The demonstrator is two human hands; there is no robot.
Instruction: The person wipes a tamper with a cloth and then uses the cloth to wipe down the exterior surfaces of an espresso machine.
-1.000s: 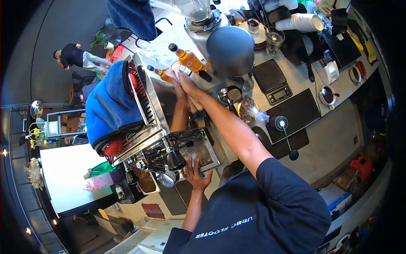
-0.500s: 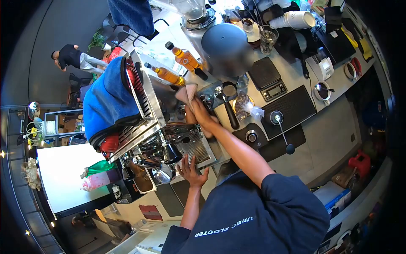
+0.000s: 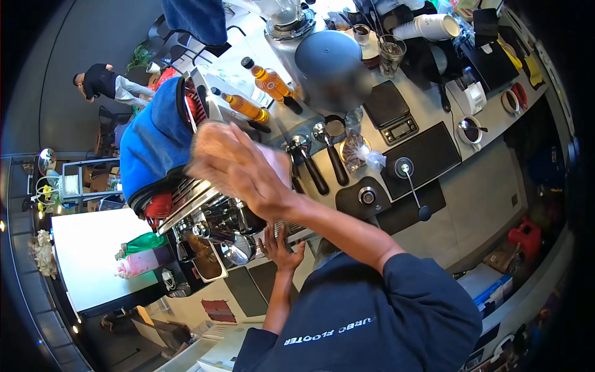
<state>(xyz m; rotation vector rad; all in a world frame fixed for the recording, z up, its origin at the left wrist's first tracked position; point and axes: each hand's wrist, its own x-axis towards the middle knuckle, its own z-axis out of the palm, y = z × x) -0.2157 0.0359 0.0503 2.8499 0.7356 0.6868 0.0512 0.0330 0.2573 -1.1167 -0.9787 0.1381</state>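
Note:
My right hand (image 3: 238,170) is smeared by motion above the steel espresso machine (image 3: 207,192), with a pink cloth (image 3: 281,162) in its grip; the exact finger placement is blurred. Lower down, my left hand (image 3: 283,251) is open, its fingers spread at the front edge of the machine near the drip tray, holding nothing. A blue towel (image 3: 155,142) covers red items on top of the machine. To the right of my right hand, portafilters (image 3: 338,162) with black handles lie on a dark cloth. My right forearm hides part of the machine.
Orange bottles (image 3: 271,84) stand behind the machine. A grinder (image 3: 328,59), black scale (image 3: 389,111), tamper (image 3: 367,196), black tray (image 3: 421,161) and cup with a spoon (image 3: 470,130) are on the counter. A person (image 3: 102,82) stands at the far left.
My right hand has moved from beside the machine up and left over it, bringing the cloth along. The portafilters show more fully. My left hand stays at the machine's front edge.

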